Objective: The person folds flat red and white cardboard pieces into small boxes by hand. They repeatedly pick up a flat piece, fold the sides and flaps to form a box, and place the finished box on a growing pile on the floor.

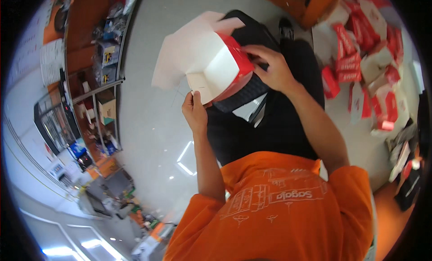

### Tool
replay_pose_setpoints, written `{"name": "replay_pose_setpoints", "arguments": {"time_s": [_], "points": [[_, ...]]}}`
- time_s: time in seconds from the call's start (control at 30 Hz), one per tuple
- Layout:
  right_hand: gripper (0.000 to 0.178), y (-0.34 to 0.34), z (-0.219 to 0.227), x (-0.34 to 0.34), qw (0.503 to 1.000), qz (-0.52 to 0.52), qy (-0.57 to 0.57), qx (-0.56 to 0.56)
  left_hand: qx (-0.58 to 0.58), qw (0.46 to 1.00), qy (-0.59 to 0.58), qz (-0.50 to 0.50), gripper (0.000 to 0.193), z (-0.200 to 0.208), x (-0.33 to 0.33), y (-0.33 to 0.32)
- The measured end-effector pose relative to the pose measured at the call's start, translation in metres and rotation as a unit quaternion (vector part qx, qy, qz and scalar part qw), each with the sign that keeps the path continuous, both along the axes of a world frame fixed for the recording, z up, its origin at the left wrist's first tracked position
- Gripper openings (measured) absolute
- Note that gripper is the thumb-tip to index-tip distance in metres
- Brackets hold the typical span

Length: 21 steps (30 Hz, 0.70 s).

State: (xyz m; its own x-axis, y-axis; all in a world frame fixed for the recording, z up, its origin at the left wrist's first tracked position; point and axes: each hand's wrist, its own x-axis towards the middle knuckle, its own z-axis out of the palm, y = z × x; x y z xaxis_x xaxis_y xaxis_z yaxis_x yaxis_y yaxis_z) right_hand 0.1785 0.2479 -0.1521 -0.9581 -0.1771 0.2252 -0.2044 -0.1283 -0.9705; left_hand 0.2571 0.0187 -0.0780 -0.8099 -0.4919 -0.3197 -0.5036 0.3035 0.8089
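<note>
A red-and-white cardboard box [219, 66], its pale inside facing up, is held above my lap with several flaps spread open. My left hand [195, 110] pinches a small pale flap at the box's near left corner, thumb on top. On the right, my right hand [272, 69] has its fingers bent against the red outer wall; its fingertips are partly hidden. The far white flaps are blurred. Beneath the box lies a black object with a ribbed surface [240, 95], partly covered, beside my black trousers.
A heap of red-and-white cardboard boxes [348, 67] lies on the floor at the right. Along the left stands a shelf unit [81, 49] with packaged goods. An orange-brown wooden frame [310, 11] is at the top. Cluttered items [144, 220] sit at the lower left.
</note>
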Motion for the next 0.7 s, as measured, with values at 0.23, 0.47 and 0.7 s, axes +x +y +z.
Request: {"name": "replay_pose_setpoints", "arguments": {"time_s": [0.23,0.47,0.7], "points": [[0.044,-0.002,0.007,0.002,1.000,-0.015,-0.017,0.022,-0.046,0.995,0.075,0.039,0.029,0.002,0.000,0.008],[0.035,-0.013,0.000,0.009,0.997,-0.041,0.036,0.049,-0.183,0.982,-0.057,0.007,0.038,0.006,0.006,-0.012],[0.036,-0.019,0.001,0.013,0.973,-0.037,0.127,0.190,-0.416,0.833,0.176,-0.320,0.049,0.027,-0.001,0.030]]}}
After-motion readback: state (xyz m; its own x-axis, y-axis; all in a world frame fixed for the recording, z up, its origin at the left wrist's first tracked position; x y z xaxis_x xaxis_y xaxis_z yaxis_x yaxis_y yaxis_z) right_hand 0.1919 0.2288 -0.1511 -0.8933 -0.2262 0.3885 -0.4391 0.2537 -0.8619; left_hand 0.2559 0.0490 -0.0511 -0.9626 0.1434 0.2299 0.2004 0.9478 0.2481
